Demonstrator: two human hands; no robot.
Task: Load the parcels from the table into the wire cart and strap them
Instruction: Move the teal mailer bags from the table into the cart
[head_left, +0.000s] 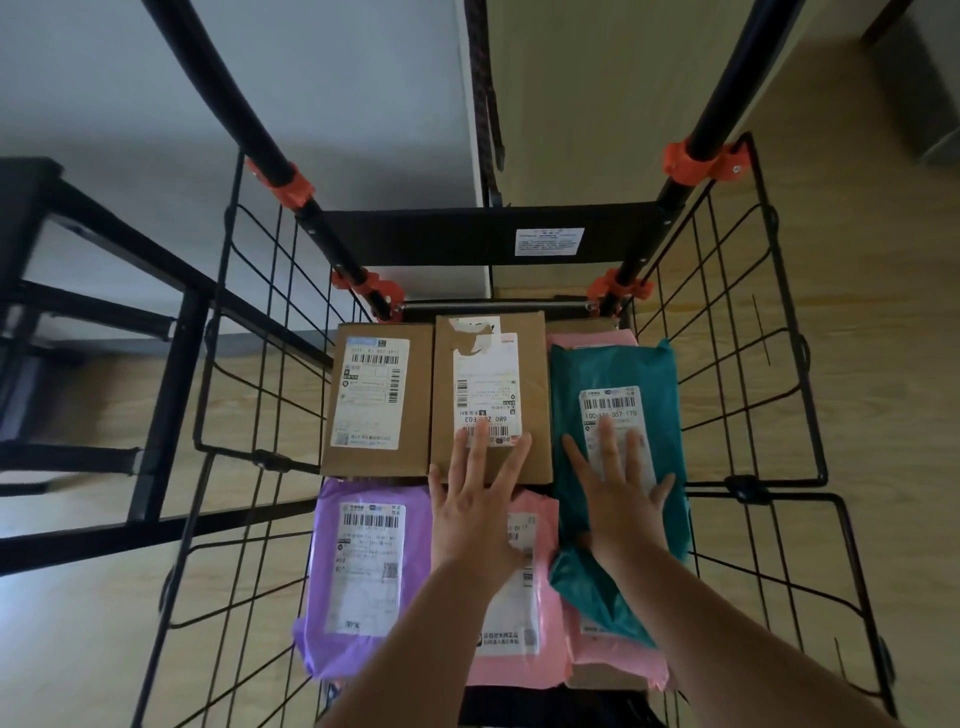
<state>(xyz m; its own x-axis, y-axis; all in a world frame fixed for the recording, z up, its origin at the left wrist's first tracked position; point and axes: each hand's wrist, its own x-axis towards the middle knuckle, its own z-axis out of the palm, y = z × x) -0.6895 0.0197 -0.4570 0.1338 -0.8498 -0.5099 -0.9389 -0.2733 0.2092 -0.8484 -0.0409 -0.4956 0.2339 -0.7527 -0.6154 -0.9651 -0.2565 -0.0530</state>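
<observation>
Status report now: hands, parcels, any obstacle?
Left hand open, fingers on middle brown box. Right hand open, flat on teal bag. Parcels in wire cart, unstrapped. Nothing blocks the hands.

1. The cart is open on top; both arms reach down into it from the near side.
2. Wire walls close its left and right sides, and a black panel closes the far end.
3. Two poles rise from the far corners. The room between them is open except for a strap hanging in the middle.
4. Parcels cover the bottom from wall to wall: two boxes far, a purple bag and pink bag near, and a teal bag on the right.
5. The left hand lies flat on the middle box, the right hand on the teal bag.
6. A table stands just beside the left wall; bare floor lies to the right.
</observation>
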